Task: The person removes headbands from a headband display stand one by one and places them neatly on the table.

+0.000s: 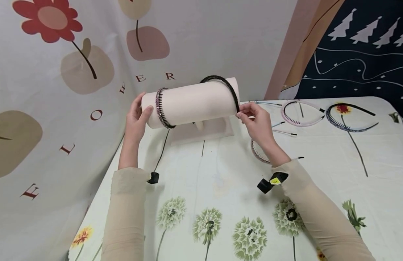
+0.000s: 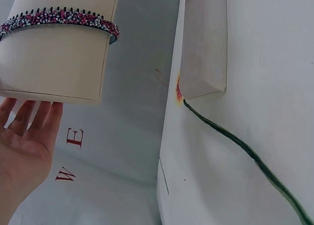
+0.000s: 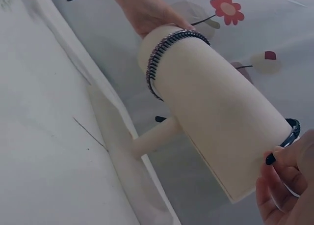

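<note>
A pale cream headband stand (image 1: 195, 103) has a padded cylinder on a short post above a flat base (image 1: 217, 129). Around its left part sits a headband with glittery pink and dark beads (image 2: 59, 21), its teeth showing. A black headband (image 1: 232, 90) arches over the right end. My left hand (image 1: 137, 115) holds the cylinder's left end, thumb in front, fingers against the end face. At the other end, my right hand (image 1: 257, 121) pinches the near tip of the black headband between thumb and fingers; that dark tip pokes out in the right wrist view.
Right of the stand lie a pink headband (image 1: 300, 123), a blue-grey patterned headband (image 1: 341, 125) and a toothed headband (image 1: 258, 154) partly behind my right forearm. Thin light headbands lie near them. A flower-print cloth (image 1: 217, 174) covers the table; a printed curtain (image 1: 201, 36) hangs behind.
</note>
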Action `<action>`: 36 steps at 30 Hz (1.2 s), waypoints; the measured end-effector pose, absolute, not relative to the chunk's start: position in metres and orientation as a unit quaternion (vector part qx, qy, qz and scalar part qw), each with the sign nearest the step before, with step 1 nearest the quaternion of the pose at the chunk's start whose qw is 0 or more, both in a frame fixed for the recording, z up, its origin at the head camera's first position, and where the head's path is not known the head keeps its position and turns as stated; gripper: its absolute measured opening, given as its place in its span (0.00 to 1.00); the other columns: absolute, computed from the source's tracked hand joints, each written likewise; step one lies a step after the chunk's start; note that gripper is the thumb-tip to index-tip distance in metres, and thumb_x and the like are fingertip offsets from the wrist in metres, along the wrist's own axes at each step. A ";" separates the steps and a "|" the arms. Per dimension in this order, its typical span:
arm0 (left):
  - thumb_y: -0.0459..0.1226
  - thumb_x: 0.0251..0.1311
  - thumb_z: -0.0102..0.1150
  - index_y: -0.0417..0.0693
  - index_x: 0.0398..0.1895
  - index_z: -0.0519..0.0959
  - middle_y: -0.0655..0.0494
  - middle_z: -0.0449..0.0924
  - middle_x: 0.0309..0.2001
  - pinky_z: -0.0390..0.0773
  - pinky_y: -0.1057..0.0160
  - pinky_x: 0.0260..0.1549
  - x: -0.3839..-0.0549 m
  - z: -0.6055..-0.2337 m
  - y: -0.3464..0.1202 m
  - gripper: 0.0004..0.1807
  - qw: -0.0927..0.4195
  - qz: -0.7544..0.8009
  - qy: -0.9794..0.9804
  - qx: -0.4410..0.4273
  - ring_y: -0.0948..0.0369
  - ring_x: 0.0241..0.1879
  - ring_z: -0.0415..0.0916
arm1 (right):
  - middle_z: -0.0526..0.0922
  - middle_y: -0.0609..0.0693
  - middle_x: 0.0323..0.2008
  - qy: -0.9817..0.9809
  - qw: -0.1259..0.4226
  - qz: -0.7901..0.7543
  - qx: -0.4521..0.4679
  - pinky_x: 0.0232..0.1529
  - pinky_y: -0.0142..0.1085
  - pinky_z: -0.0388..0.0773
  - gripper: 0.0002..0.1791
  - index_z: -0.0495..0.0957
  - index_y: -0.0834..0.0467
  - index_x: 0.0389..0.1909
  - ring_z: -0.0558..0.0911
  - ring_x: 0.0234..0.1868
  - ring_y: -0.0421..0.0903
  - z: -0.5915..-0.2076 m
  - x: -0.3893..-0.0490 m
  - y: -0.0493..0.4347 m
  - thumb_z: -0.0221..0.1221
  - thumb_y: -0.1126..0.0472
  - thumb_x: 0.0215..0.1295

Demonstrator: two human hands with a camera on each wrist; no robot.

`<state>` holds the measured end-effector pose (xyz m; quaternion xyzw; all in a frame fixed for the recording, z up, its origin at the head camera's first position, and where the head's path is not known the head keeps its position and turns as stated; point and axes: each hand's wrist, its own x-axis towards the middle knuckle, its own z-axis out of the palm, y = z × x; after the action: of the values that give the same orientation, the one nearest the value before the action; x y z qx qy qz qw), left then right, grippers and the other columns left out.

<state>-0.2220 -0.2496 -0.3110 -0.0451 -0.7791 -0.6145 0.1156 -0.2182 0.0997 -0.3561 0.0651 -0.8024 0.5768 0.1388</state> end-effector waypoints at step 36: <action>0.43 0.68 0.57 0.59 0.75 0.62 0.54 0.60 0.76 0.63 0.53 0.73 -0.242 -0.332 -0.265 0.33 0.120 -0.618 -0.776 -0.046 0.59 0.74 0.60 | 0.78 0.35 0.27 -0.764 0.098 0.638 0.017 0.39 0.20 0.80 0.06 0.78 0.63 0.44 0.80 0.32 0.31 -0.332 -0.276 0.147 0.60 0.67 0.68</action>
<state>-0.2422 -0.2647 -0.3317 -0.0462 -0.7756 -0.6179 0.1205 -0.2758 0.1473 -0.3318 0.0166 -0.7637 0.6379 0.0979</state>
